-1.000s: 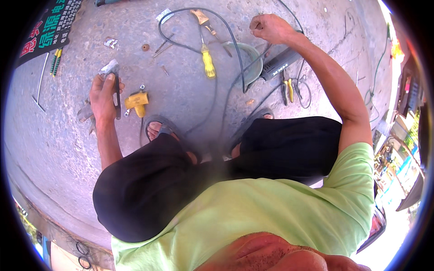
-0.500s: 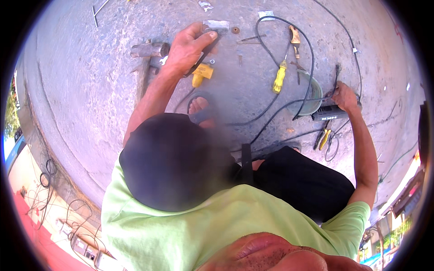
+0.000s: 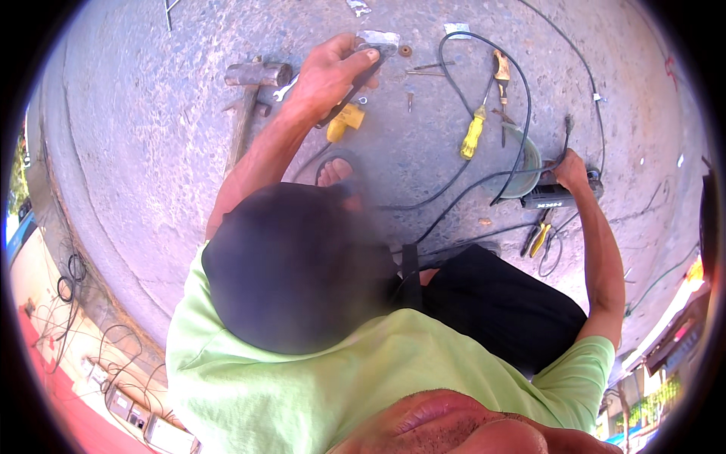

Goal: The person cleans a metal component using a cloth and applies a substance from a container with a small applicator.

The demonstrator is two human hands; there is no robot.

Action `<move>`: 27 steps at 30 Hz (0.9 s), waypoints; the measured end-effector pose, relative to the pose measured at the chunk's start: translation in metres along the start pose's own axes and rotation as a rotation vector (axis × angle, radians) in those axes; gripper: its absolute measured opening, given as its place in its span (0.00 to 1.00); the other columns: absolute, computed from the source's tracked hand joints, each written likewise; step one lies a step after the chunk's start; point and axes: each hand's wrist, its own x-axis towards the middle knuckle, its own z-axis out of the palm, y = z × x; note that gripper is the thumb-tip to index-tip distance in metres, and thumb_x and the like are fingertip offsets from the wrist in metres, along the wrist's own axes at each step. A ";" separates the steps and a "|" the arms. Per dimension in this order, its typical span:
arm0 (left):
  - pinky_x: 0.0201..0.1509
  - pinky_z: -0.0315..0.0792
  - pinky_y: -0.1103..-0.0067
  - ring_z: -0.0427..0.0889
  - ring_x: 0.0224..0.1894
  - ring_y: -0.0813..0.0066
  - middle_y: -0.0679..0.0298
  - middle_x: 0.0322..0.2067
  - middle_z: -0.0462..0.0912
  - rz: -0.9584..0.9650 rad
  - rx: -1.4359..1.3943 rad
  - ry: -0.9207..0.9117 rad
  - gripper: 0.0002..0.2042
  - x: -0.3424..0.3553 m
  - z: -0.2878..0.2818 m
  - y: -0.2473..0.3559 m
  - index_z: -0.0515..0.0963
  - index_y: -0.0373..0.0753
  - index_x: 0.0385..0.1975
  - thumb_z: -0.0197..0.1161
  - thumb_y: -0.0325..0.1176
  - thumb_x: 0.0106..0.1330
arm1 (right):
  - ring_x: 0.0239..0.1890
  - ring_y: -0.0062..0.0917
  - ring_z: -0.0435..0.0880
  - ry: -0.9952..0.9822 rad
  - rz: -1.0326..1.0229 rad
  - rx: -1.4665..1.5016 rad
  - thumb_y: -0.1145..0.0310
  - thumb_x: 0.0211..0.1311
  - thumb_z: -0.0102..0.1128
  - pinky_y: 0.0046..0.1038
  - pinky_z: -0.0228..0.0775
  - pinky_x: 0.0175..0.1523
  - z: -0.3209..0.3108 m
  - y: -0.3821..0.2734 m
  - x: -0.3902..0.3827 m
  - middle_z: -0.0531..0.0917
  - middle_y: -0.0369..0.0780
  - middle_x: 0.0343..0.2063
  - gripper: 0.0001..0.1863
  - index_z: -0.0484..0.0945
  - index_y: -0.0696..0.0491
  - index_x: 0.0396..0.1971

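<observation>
My left hand [image 3: 333, 76] grips a dark flat bar [image 3: 333, 113]; a whitish metal piece [image 3: 382, 37] shows at its upper end. Just below sits a yellow tool part [image 3: 345, 122], partly behind that hand, with a hammer [image 3: 255, 74] and a small wrench [image 3: 284, 88] to the left. My right hand [image 3: 569, 168] has closed fingers where a black cable meets a black power tool [image 3: 548, 200]; what exactly they hold is hidden. The tool lies beside a green round bowl [image 3: 525, 174].
A yellow screwdriver [image 3: 474, 132], a wooden-handled tool [image 3: 501, 68], pliers [image 3: 538, 237] and a metal washer [image 3: 405, 51] lie on the concrete floor [image 3: 151, 151]. Loops of cord cross it. Coiled wires [image 3: 76, 276] lie along the left edge, near a pale wall.
Since a second ago my view has turned, and my right hand has come down to the power tool. My left hand, still holding the bar, has moved forward and toward the middle.
</observation>
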 end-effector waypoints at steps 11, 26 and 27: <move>0.40 0.75 0.80 0.83 0.33 0.77 0.63 0.34 0.83 -0.002 -0.122 0.005 0.13 0.005 -0.010 -0.030 0.79 0.35 0.44 0.61 0.39 0.71 | 0.12 0.25 0.70 -0.549 0.202 0.503 0.66 0.60 0.57 0.31 0.64 0.19 -0.050 -0.014 -0.007 0.75 0.39 0.11 0.12 0.91 0.50 0.34; 0.38 0.75 0.80 0.82 0.31 0.77 0.63 0.34 0.83 0.024 -0.164 -0.032 0.14 0.014 -0.001 -0.041 0.79 0.34 0.46 0.62 0.38 0.71 | 0.21 0.17 0.77 0.134 0.101 0.670 0.60 0.60 0.60 0.23 0.67 0.26 -0.118 -0.002 -0.004 0.84 0.36 0.23 0.16 0.83 0.61 0.33; 0.38 0.75 0.80 0.82 0.32 0.78 0.63 0.34 0.83 0.036 -0.154 -0.040 0.14 0.012 -0.001 -0.040 0.79 0.34 0.46 0.62 0.38 0.71 | 0.23 0.16 0.77 0.190 0.085 0.669 0.60 0.61 0.60 0.21 0.68 0.28 -0.131 -0.011 -0.008 0.84 0.36 0.25 0.17 0.83 0.61 0.35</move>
